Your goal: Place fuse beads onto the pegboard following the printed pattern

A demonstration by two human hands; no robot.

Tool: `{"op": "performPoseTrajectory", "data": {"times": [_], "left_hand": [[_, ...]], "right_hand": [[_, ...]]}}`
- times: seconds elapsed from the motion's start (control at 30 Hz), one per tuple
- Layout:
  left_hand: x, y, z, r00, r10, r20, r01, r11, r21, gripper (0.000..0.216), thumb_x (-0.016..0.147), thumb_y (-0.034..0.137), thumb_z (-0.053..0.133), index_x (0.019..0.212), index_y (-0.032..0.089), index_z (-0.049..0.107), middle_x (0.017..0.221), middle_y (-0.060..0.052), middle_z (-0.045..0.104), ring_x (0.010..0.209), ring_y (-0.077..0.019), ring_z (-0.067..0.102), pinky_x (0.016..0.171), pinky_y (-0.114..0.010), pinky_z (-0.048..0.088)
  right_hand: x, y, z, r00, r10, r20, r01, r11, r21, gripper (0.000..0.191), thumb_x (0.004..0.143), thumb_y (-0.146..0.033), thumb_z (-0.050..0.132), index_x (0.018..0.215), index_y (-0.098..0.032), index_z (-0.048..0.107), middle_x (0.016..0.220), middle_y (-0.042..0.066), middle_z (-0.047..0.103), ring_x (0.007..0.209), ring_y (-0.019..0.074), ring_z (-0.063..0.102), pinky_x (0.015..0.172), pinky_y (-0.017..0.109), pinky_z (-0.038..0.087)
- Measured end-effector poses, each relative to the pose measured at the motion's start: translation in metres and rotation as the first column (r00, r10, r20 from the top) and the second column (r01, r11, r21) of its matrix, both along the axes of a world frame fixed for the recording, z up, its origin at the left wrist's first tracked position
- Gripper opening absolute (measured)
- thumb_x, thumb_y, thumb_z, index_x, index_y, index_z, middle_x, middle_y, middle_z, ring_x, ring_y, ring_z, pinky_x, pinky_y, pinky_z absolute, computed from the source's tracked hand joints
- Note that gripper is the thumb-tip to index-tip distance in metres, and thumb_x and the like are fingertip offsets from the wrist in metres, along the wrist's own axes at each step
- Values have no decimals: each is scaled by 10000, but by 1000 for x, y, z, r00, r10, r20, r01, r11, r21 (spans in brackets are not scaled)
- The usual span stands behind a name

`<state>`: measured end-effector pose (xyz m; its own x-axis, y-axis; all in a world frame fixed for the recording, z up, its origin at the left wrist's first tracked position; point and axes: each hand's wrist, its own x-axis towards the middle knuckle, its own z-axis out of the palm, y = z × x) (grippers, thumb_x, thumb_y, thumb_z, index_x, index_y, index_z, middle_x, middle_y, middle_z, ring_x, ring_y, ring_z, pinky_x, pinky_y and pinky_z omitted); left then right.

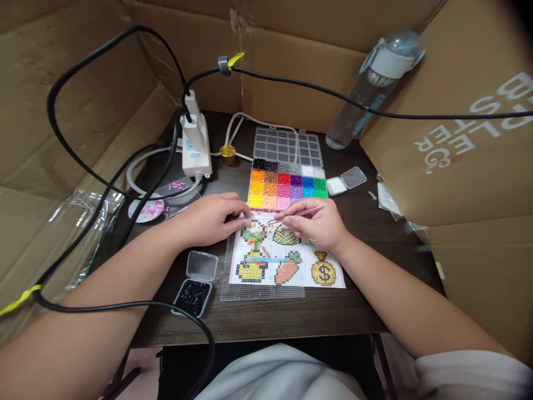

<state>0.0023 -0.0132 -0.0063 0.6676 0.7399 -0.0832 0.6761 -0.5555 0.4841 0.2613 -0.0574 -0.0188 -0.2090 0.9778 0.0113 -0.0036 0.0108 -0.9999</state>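
My right hand (pixel 314 223) grips a pair of pinkish tweezers (pixel 300 213), their tips just above the upper part of a printed pattern sheet (pixel 306 275). The sheet carries pixel pictures, among them a carrot (pixel 287 270) and a money bag (pixel 323 270). Under it a clear pegboard (pixel 262 293) sticks out at the left and front. Small colored beads lie scattered over the upper pictures. At the sheet's upper left edge rests my left hand (pixel 212 218), fingers curled, thumb and index tips close together; whatever lies between them is too small to make out.
A sorted bead box (pixel 283 186) stands behind the sheet. Small cases of black beads (pixel 192 297) and white beads (pixel 335 186) flank it. Farther back are a gold cup (pixel 227 155), a power strip (pixel 196 150) and a water bottle (pixel 370 89). A black cable (pixel 125 304) crosses my left forearm.
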Motion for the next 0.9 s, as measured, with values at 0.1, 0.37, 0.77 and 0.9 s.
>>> {"op": "performPoseTrajectory", "data": {"times": [0.1, 0.37, 0.77, 0.9], "left_hand": [[1, -1, 2, 1000, 3, -16, -3, 1000, 8, 320, 944, 442, 564, 1082, 233, 764, 995, -63, 689, 857, -205, 652, 763, -321, 464], [1, -3, 2, 1000, 18, -14, -18, 1000, 3, 322, 945, 446, 571, 1082, 227, 764, 994, -62, 688, 861, -206, 649, 780, -329, 470], [1, -3, 1, 1000, 17, -12, -17, 1000, 1, 317, 946, 447, 581, 1086, 230, 764, 1001, -58, 685, 856, -203, 650, 770, -323, 461], [2, -3, 2, 1000, 16, -20, -16, 1000, 0, 320, 945, 445, 578, 1082, 224, 764, 995, -58, 688, 857, -202, 651, 776, -324, 462]], "right_hand": [[-5, 0, -4, 998, 66, -13, -66, 998, -10, 134, 703, -310, 880, 741, -202, 811, 624, 29, 743, 421, 80, 506, 402, 225, 412], [-7, 0, -9, 993, 74, 96, -77, 997, 21, 101, 707, -277, 885, 746, -208, 823, 734, 61, 799, 524, 120, 624, 467, 239, 475], [-7, 0, -12, 988, 97, 117, -100, 995, 21, 87, 707, -278, 884, 733, -227, 819, 776, 62, 817, 714, 196, 772, 638, 299, 619], [-7, 0, -11, 988, 74, 138, -77, 997, 16, 112, 700, -287, 894, 733, -211, 818, 777, 73, 814, 713, 200, 768, 647, 310, 626]]}}
